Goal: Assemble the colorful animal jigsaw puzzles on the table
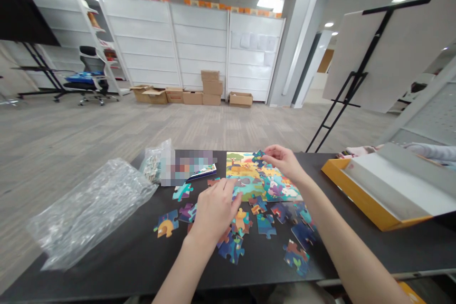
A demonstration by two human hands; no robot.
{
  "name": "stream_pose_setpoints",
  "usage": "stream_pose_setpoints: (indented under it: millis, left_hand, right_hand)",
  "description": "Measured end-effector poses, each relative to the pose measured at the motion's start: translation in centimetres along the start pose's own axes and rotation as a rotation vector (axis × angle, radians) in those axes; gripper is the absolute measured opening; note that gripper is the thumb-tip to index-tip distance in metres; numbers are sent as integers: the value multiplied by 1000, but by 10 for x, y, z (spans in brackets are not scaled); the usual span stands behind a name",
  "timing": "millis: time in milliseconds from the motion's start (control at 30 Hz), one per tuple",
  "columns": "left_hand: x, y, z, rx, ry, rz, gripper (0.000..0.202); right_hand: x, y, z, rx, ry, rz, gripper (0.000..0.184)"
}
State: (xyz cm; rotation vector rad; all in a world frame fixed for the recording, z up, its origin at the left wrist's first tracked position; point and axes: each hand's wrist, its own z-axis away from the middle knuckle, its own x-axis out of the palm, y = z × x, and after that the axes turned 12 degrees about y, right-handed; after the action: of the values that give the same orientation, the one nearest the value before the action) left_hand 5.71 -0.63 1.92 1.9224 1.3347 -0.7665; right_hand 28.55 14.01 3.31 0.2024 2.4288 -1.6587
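My right hand [281,160] pinches a dark blue puzzle piece [259,156] over the far part of a colourful puzzle picture [245,171] with animals on it. Lower and to the left, my left hand [218,206] has its fingers stretched over the picture's near left edge, thumb apart, and no held piece shows. Loose pieces lie around it: an orange and blue one [166,224], a teal one [183,192], a blue one [266,224] and a dark one with a green leaf [296,257]. What lies under my left palm is hidden.
A crumpled clear plastic bag [96,209] spreads over the black table's [142,266] left side. Behind it are a smaller filled bag [153,164] and a partly blurred flat item [203,171]. An open yellow box [388,194] stands at the right, beside folded cloth [423,153].
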Motion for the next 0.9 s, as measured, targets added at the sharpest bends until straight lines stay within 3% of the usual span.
stream_pose_setpoints:
  millis: [133, 300, 600, 900]
  left_hand:
    - [1, -1, -1, 17, -69, 35, 30]
    - [-5, -2, -6, 20, -163, 59, 32]
    - [-3, 0, -6, 27, -217, 56, 36]
    - [-1, 4, -6, 7, -250, 46, 35]
  right_hand:
    - [-32, 26, -55, 16, 51, 179, 41]
    - [-41, 63, -90, 100, 43, 332, 37]
    - [-40, 110, -97, 108, -29, 418, 27]
    - [-46, 118, -100, 59, -94, 553, 23]
